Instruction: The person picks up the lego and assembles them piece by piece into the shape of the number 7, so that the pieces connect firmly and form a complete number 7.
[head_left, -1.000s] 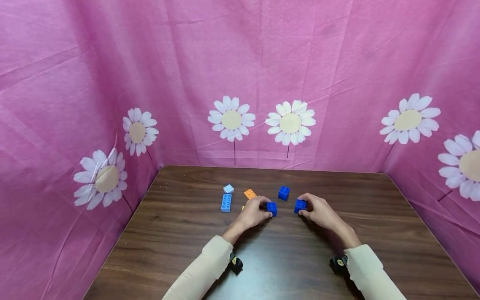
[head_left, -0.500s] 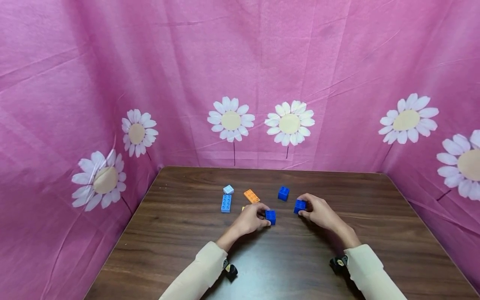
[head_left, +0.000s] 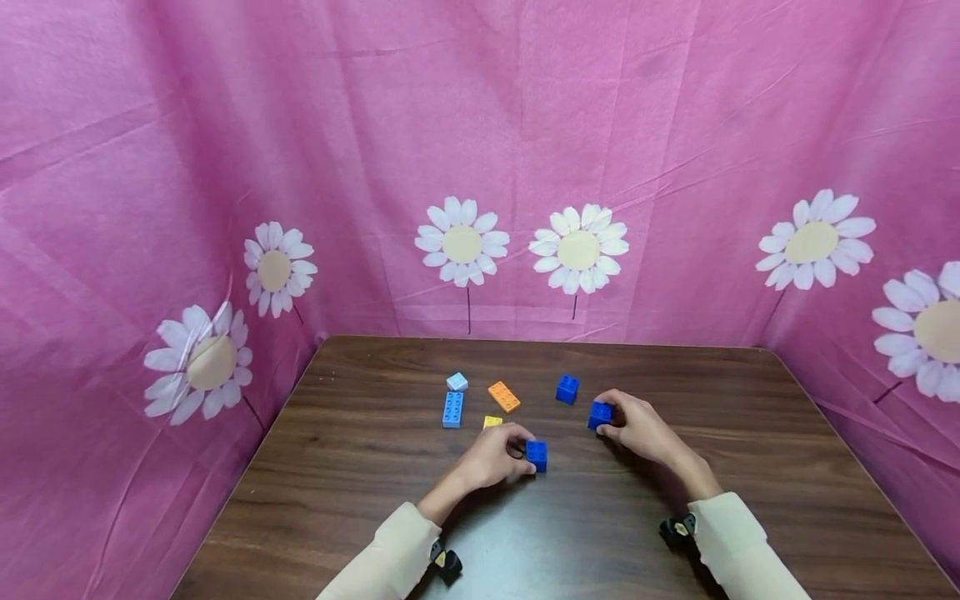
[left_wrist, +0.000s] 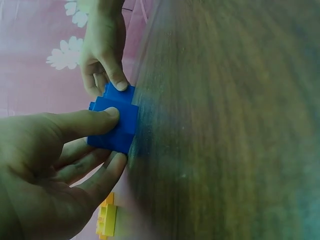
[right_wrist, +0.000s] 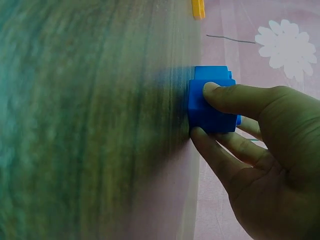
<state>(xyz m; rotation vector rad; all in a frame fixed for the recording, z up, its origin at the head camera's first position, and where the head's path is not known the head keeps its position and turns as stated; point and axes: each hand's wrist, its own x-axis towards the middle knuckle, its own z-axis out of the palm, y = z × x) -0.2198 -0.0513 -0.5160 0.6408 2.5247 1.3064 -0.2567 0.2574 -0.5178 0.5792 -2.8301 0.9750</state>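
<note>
In the head view my left hand point(head_left: 495, 457) pinches a dark blue toy brick point(head_left: 536, 455) between thumb and fingers, low over the table. My right hand point(head_left: 642, 425) grips another dark blue brick point(head_left: 600, 415) by its sides, farther right and a little farther back. A third dark blue brick point(head_left: 567, 389) stands behind the two, touched by neither hand. The left wrist view shows the thumb lying across the held blue brick point(left_wrist: 116, 125). From the right wrist, the thumb presses on the near face of its blue brick point(right_wrist: 212, 107), which sits at the table surface.
Left of the hands lie an orange brick point(head_left: 504, 397), a yellow brick point(head_left: 492, 422) partly behind the left hand, a long light blue brick point(head_left: 452, 410) and a pale blue brick point(head_left: 457, 382). The brown table point(head_left: 360, 467) meets a pink flowered cloth point(head_left: 517, 125) at its back and sides.
My left hand has drawn its blue brick toward the front edge and slightly left, uncovering the orange brick and more of the yellow one. The right hand has stayed in place.
</note>
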